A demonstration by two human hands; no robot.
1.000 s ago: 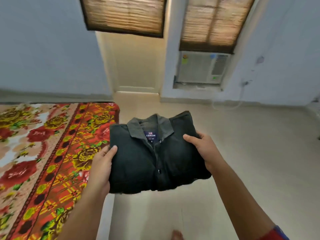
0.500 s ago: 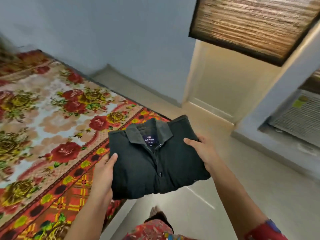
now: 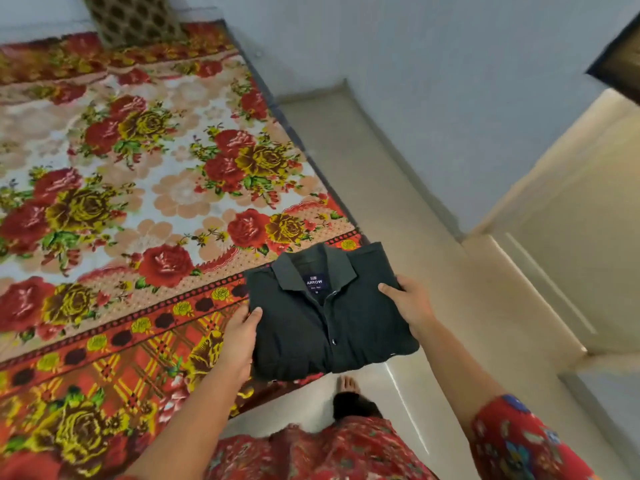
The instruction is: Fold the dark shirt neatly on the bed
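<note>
- The dark shirt (image 3: 325, 317) is folded into a neat square with its collar on the far side.
- A small blue tag (image 3: 314, 282) inside the collar says ARROW.
- The buttons run down the middle, and the shirt front faces up.
- The left hand (image 3: 239, 337) holds the shirt's left edge, thumb on top and fingers hidden under the cloth, so its grip pinches the shirt.
- The right hand (image 3: 410, 306) holds the right edge the same way, thumb on top, pinching the shirt.
- The shirt is up in the air, over the near right corner of the bed (image 3: 138, 209).
- Part of it hangs over the pale floor (image 3: 433, 271).
- The bed has a cover with big red and yellow flowers.
- A bare foot (image 3: 348, 384) shows on the floor below the shirt.
- The person's clothes (image 3: 311, 452) are red with flowers.
</note>
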